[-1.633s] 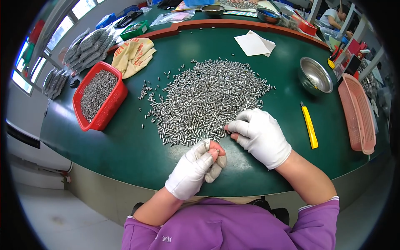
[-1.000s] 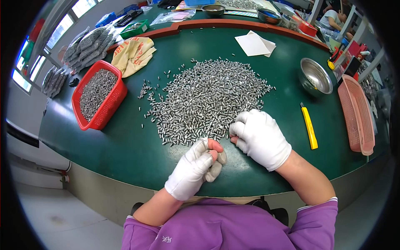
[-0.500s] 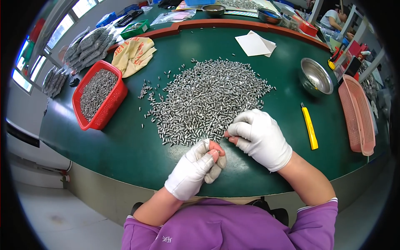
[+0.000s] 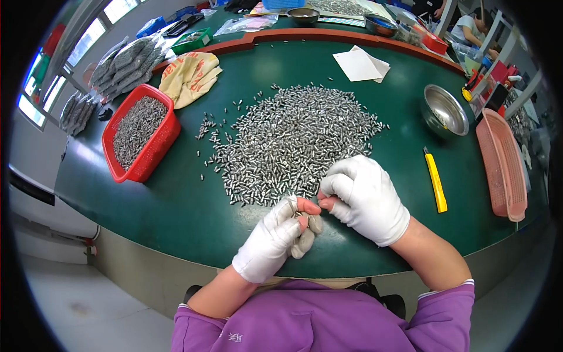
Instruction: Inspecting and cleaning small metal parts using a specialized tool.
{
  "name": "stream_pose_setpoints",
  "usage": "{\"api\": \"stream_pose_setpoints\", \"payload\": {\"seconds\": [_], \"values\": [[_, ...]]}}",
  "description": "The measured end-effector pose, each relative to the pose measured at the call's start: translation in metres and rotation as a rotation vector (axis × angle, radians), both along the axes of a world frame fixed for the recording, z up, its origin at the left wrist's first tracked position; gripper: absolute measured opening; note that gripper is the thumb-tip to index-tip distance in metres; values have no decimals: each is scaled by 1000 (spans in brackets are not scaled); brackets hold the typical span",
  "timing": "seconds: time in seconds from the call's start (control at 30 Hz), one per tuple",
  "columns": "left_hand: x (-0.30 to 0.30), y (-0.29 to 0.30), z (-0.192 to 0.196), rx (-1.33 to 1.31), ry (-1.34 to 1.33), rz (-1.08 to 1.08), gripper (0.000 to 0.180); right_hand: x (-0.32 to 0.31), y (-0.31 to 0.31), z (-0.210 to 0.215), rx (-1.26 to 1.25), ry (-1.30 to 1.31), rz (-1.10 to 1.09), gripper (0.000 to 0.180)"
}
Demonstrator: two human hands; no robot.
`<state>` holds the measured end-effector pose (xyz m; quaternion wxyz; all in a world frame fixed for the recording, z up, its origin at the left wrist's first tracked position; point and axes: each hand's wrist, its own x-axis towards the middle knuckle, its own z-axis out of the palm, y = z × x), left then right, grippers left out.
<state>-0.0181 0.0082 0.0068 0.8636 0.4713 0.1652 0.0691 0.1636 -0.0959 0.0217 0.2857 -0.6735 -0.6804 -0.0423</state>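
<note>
Metal pieces (image 4: pixel 299 135) lie near basket (image 4: pixel 153 154), right hand (image 4: pixel 369 202) pinched, left hand (image 4: pixel 268 239) curled, grip unclear.

The metal pieces (image 4: pixel 299 144) are small, silver and shiny, each short and roughly cylindrical, and lie loose in one broad, irregularly rounded heap on the green tabletop (image 4: pixel 146 217), overlapping densely through the middle and thinning toward the margins. Orientation is mixed: most of those that can be made out rest on their sides, pointing in various directions, with finer surface detail too small to verify. Strays lie apart from the heap, chiefly a small cluster (image 4: pixel 205 127) and scattered singles off its left edge.
</note>
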Motion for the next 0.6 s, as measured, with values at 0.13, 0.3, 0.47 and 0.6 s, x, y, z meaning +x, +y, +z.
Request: {"api": "stream_pose_setpoints", "payload": {"seconds": [0.13,0.3,0.47,0.6], "values": [[2,0,0,21,71,-17,29,-4,0,2,162,88,102,20],[1,-1,0,3,89,9,22,-2,1,3,127,117,141,17],[1,0,-1,-13,63,7,22,5,6,-9,61,-12,11,17],[1,0,4,-55,97,32,28,8,6,-17,61,-28,13,16]]}}
